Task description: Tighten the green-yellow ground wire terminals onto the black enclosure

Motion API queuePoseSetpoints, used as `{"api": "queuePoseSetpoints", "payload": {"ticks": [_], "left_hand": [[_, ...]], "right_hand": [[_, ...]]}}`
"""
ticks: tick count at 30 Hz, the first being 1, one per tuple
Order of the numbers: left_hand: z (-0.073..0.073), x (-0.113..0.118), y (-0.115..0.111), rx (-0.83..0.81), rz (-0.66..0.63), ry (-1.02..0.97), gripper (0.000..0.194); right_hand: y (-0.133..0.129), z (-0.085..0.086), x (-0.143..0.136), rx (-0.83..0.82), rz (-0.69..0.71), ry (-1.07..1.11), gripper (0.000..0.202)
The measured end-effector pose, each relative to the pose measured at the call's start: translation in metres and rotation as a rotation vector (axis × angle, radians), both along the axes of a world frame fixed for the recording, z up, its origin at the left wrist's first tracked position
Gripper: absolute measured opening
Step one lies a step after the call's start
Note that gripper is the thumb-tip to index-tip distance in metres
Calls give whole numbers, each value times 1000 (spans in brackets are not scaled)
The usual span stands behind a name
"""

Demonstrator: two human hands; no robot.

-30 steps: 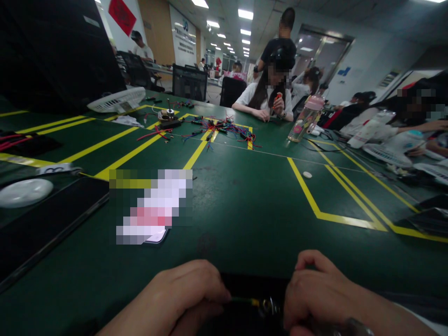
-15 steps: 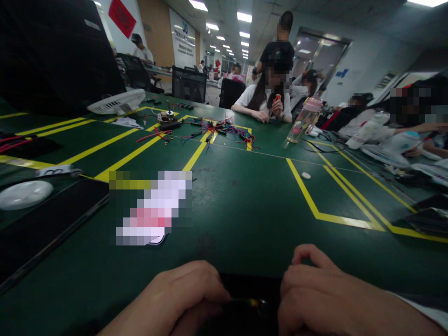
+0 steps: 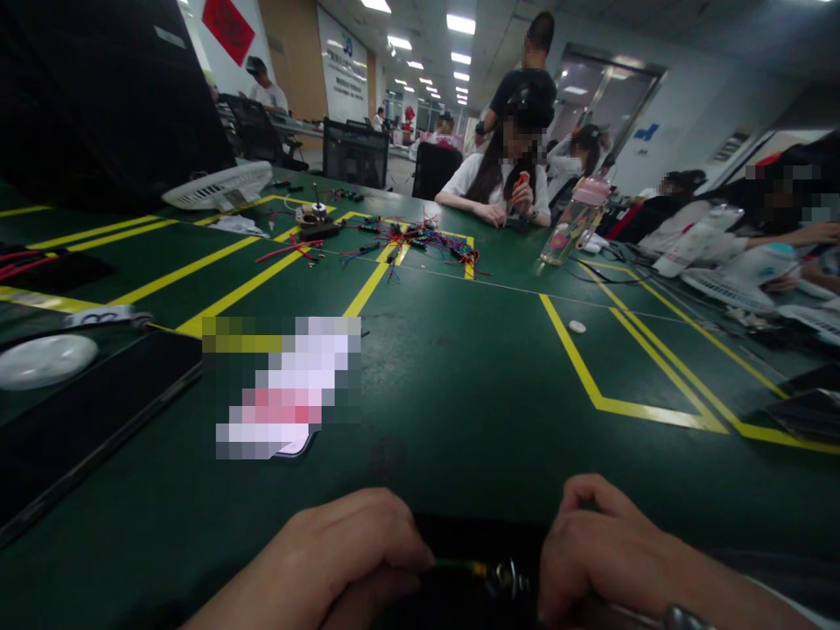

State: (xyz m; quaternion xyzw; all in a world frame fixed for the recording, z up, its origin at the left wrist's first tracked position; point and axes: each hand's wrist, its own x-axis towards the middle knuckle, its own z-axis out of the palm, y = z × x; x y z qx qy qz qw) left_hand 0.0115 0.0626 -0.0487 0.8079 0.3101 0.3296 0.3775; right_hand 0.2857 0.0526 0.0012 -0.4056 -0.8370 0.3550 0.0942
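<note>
Near the bottom edge, my left hand [image 3: 358, 542] is closed, its thumb and fingertips pinching one end of a small green-and-yellow strip [image 3: 476, 567]. Shiny metal bits [image 3: 512, 577] show at the strip's right end, too dark and small to name. My right hand [image 3: 607, 551] is curled to the right of these, a gap away from the strip. From under its palm sticks out a slim grey metal tool [image 3: 679, 617]; its tip is hidden. Beneath the hands lies a dark, black surface [image 3: 472, 529].
The green table [image 3: 426, 394] carries yellow tape lines. A phone [image 3: 289, 385] lies left of centre, a black flat slab [image 3: 98, 420] further left. Beyond are a bundle of wired parts [image 3: 420, 241], a bottle [image 3: 574, 223] and a white fan [image 3: 220, 188]. A person [image 3: 492, 188] sits opposite.
My right hand has shifted slightly right and down, away from the strip. The grey metal tool now shows under it, and more of the metal bits are visible. My left hand stays put.
</note>
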Motion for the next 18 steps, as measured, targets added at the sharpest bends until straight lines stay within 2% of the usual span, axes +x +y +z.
{"api": "queuePoseSetpoints", "payload": {"ticks": [2,4,7,13,18], "left_hand": [[0,0,0,-2,7,1,23],[0,0,-1,0,15,-1,23],[0,0,-2,7,27,-11,25],[0,0,-1,16,18,-3,22],[-1,0,-2,27,21,6,23]], "right_hand": [[-2,2,-1,-27,-76,-32,16],[-1,4,-4,31,-28,-64,13],[6,11,-12,103,74,-128,19],[19,32,-32,131,48,-165,31],[14,25,-26,154,95,-167,31]]}}
